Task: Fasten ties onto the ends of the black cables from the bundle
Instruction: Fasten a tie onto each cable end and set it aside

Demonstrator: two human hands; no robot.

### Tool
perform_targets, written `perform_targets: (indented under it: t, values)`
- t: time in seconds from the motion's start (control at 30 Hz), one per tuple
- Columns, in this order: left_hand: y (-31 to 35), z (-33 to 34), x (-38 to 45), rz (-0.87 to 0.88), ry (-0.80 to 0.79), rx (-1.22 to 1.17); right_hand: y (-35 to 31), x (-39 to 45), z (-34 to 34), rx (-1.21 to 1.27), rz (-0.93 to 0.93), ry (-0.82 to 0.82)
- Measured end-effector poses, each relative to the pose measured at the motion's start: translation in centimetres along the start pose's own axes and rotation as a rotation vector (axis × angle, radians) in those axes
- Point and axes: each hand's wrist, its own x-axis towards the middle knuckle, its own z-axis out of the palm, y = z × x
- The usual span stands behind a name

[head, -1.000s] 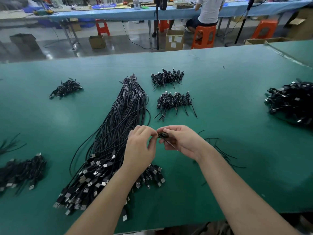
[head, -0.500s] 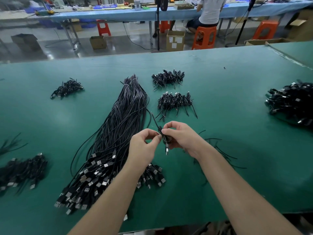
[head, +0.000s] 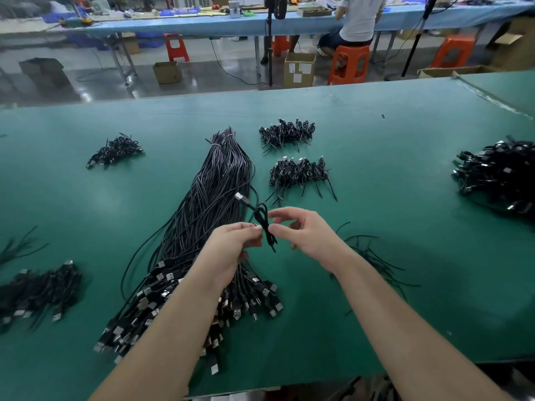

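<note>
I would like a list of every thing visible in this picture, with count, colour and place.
table: one, green, fills the foreground.
cable bundle: one, black, table centre, metal plugs toward the person.
folded cable: one, black, held between both hands.
small cable heaps: five, black; two centre-far, one far-left, one near-left, one right.
loose ties: several, black, right of the hands.
stools: four, orange, on the floor behind.
cardboard boxes: several, brown, on the floor.
seated person: one, white shirt, at the blue bench.
left hand: pinches the folded cable.
right hand: pinches the folded cable.
</note>
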Motion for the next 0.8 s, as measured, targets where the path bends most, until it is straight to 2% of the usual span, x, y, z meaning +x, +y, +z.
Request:
perform_targets:
  t: [0.1, 0.23, 0.3, 0.37, 0.43, 0.5, 0.57, 0.63, 0.73, 0.8]
  values:
    - [-0.2, 0.1, -0.1, -0.043, -0.072, 0.006, -0.3, 0.1, 0.6, -0.039, -0.025, -0.007]
    - [-0.4, 0.6, -0.5, 0.105, 0.016, 0.059, -0.7, 0.2, 0.9, -0.019, 0.076, 0.050]
    - [-0.6, 0.9, -0.8, 0.332, 0.077, 0.278, -1.0, 0.3, 0.9, 0.095, 0.138, 0.052]
    - [-1.1, 1.1, -1.1, 0.692, 0.140, 0.570, -1.2, 0.3, 0.9, 0.133, 0.156, 0.036]
    - [-1.4, 1.1, -1.3, 0.975, 0.204, 0.745, -1.3, 0.2, 0.9, 0.170, 0.181, 0.003]
    - [-1.4, 1.2, -1.5, 1.153, 0.248, 0.878, -1.3, 0.1, 0.8, 0.303, 0.262, -0.056]
    - [-1.3, 1.3, -1.6, 1.242, 0.251, 0.939, -1.1, 0.0, 0.7, 0.431, 0.326, -0.106]
    - [-1.2, 1.4, -1.7, 1.129, 0.243, 0.875, -1.0, -0.1, 0.5, 0.472, 0.308, -0.117]
    - [-0.6, 1.0, -1.4, 0.644, 0.227, 0.565, -0.7, -0.4, 0.2, 0.435, 0.157, -0.138]
    - [-0.5, 0.8, -1.0, 0.330, 0.136, 0.291, -0.6, -0.7, 0.2, 0.246, 0.031, -0.137]
